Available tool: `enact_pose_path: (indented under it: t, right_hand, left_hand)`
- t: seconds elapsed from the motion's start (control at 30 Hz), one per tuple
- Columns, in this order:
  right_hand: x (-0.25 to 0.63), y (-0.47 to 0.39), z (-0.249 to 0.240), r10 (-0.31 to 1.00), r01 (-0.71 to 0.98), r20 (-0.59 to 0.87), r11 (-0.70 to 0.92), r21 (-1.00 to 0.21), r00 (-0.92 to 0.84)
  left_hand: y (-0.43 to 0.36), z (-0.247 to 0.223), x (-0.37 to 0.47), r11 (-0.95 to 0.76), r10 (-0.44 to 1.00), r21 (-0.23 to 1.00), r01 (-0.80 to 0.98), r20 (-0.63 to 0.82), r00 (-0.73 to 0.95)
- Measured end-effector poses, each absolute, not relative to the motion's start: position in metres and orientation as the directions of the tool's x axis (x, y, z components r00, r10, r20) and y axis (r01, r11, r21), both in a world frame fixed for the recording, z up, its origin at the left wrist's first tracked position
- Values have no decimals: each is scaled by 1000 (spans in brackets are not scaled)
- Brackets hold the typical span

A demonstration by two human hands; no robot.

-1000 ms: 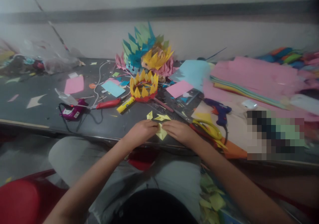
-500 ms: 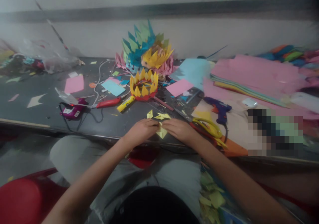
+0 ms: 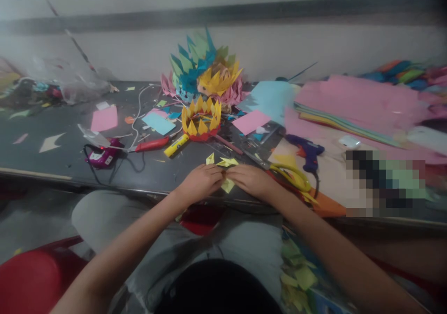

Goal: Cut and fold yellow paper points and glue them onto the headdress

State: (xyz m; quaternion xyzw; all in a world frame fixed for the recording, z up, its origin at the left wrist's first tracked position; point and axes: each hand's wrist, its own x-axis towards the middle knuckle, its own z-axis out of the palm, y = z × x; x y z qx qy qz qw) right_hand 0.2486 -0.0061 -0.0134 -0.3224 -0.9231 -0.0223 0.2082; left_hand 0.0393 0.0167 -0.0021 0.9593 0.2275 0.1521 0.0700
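Note:
At the table's front edge, a folded piece of yellow paper (image 3: 227, 186) lies between my hands. My left hand (image 3: 204, 180) has its fingers closed on the paper's left side. From the right, my right hand (image 3: 248, 179) pinches its upper right part, and the fingertips of both hands nearly meet, covering the top of the paper. Just beyond them rest two more folded yellow papers, a small one (image 3: 210, 159) and a wider pointed one (image 3: 227, 162). Farther back stands a yellow and red paper crown (image 3: 201, 130).
Yellow-handled scissors (image 3: 291, 176) and a blue glue gun (image 3: 307, 151) lie to the right. Left are a glue stick (image 3: 176, 146), a red-handled tool (image 3: 152, 144) and a purple power socket (image 3: 103, 154) with cords. Stacked paper crowns (image 3: 195, 69) and pink sheets (image 3: 363, 102) sit behind.
The fingers have shifted slightly over the yellow paper, hiding more of its upper part. The things on the table have stayed in place.

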Motion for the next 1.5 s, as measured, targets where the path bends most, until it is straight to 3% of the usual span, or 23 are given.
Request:
enact_pose_path:
  t: [0.17, 0.27, 0.6, 0.83, 1.0, 1.13, 1.23, 1.37, 1.5]
  right_hand:
    - [240, -4, 9, 616, 617, 146, 786, -40, -774]
    - [238, -12, 20, 629, 630, 69, 777, -20, -774]
    - [232, -12, 10, 871, 787, 157, 488, -377, -465]
    - [224, -11, 13, 917, 853, 66, 390, -346, -392]
    - [227, -11, 16, 911, 854, 64, 404, -327, -406]
    - [237, -15, 15, 922, 806, 25, 351, -476, -387]
    - [242, -23, 13, 965, 784, 21, 226, -578, -262]
    - [240, -30, 7, 983, 798, 2, 152, -584, -185]
    - [238, -21, 9, 967, 781, -26, 190, -595, -255]
  left_hand:
    - [11, 7, 44, -876, 482, 118, 468, 201, 852]
    - [5, 11, 43, -873, 487, 112, 474, 183, 854]
    - [-11, 1, 39, -846, 529, 197, 496, 183, 829]
    - [-20, 1, 32, -782, 603, 341, 521, 206, 770]
    - [-35, 1, 18, -686, 697, 454, 568, 188, 692]
    - [-39, -2, 22, -663, 731, 450, 598, 217, 647]
    - [-38, -3, 32, -645, 758, 415, 641, 241, 606]
    - [-27, -3, 44, -609, 792, 386, 693, 263, 551]
    - [-1, -1, 49, -635, 769, 466, 616, 309, 560]
